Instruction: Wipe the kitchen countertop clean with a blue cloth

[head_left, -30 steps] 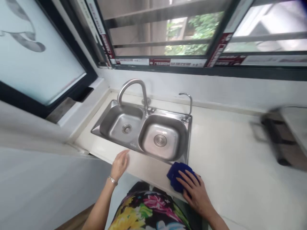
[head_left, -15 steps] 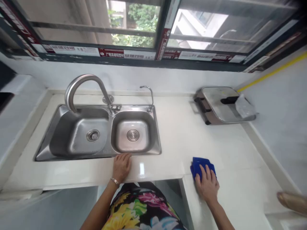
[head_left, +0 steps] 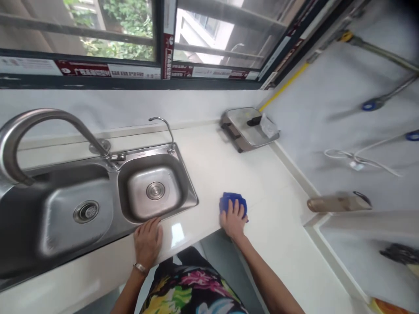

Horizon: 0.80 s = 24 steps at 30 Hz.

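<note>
One spread right hand holds my blue cloth down against the desk, while I rest the open left hand at the sink rim, apparently for support.

Bright, diffuse daylight from far window; pale building outside partly washed out. Hard white glare on near countertop; duller sheen on steel sink. Soft shadows on right wall. Wide-lens stretch in faucet, left. Far right corner black. Blue cloth soft, texture lost.
</note>
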Available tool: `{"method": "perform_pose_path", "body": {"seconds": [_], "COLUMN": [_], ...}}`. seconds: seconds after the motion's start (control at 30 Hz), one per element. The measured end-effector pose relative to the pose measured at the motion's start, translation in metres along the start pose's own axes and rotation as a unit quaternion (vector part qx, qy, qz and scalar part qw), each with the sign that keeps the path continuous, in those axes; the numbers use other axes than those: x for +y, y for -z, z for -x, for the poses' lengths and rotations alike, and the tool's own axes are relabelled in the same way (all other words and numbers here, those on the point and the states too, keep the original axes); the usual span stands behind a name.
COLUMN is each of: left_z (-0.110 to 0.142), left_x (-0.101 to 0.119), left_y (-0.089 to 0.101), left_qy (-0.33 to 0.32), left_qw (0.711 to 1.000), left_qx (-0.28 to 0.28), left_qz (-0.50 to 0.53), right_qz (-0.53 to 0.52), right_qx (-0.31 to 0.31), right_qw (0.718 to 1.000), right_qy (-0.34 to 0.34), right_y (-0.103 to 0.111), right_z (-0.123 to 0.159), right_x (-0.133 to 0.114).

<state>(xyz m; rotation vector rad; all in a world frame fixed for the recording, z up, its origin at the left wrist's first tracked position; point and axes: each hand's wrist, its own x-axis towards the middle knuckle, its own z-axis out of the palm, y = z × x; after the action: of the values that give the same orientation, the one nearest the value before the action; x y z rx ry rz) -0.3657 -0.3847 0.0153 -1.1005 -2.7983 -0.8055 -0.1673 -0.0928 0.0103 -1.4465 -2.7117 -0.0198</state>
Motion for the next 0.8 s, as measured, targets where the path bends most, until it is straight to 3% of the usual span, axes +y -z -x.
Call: {"method": "perform_pose_path", "body": {"seconds": [0.13, 0.27, 0.4, 0.5, 0.6, 0.8], "left_z": [-0.002, -0.002, -0.005, -0.014, -0.029, -0.058], "left_x": [-0.003, -0.006, -0.009, 0.003, 0.041, 0.163], "left_y": [-0.003, -0.005, -0.008, -0.011, -0.018, -0.065], "left_qy": [-0.02, -0.022, -0.014, -0.028, -0.067, -0.223], "left_qw": [1.0, 0.999, 0.999, 0.999, 0.991, 0.953], "left_qx": [0.011, 0.016, 0.023, 0.017, -0.04, -0.134], "left_qz": [-0.013, -0.028, -0.021, 0.033, 0.111, 0.155], "right_qz": [0.005, -0.035, -0.171, -0.337, -0.417, -0.477], "right_qx": [-0.015, -0.022, -0.005, 0.046, 0.104, 0.117], "right_qw": [1.0, 0.999, 0.985, 0.94, 0.903, 0.868], "right_qy": [-0.002, 0.012, 0.037, 0.02, -0.015, -0.079], "right_y": [0.006, 0.013, 0.019, 0.018, 0.009, -0.001], "right_z": [-0.009, -0.017, -0.018, -0.009, 0.008, 0.045], "right_x": [-0.033, -0.047, -0.025, 0.015, 0.054, 0.088]}}
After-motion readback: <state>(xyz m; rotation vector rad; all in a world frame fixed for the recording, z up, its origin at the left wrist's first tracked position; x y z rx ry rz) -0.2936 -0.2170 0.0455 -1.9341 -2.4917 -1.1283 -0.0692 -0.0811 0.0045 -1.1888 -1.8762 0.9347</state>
